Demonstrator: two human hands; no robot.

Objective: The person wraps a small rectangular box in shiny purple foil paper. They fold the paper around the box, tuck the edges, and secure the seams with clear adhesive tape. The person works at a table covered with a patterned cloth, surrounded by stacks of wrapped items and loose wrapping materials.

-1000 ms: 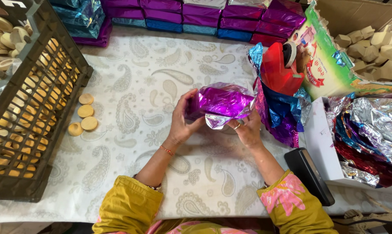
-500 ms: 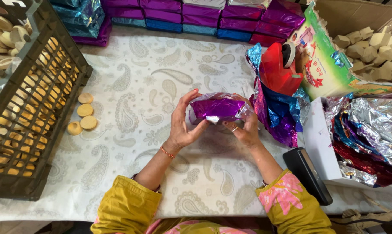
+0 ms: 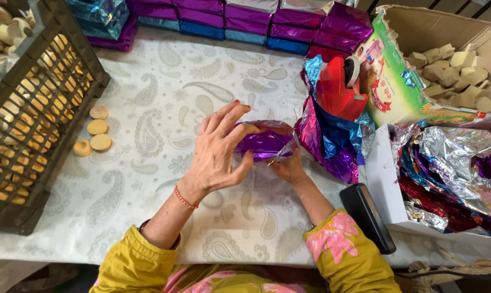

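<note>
Over paisley tablecloth (image 3: 148, 81), left hand (image 3: 218, 152) and right hand (image 3: 290, 169) each grip clamped on purple foil packet (image 3: 263, 142).

Left hand (image 3: 218, 149) and right hand (image 3: 290, 169) grip a purple foil packet (image 3: 264, 142) above the table (image 3: 164, 97); red tape dispenser (image 3: 338, 89) nearby

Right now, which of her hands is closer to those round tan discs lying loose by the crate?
Left. The left hand grips the purple foil packet, on the side toward the discs. The right hand holds the packet's far side.
</note>
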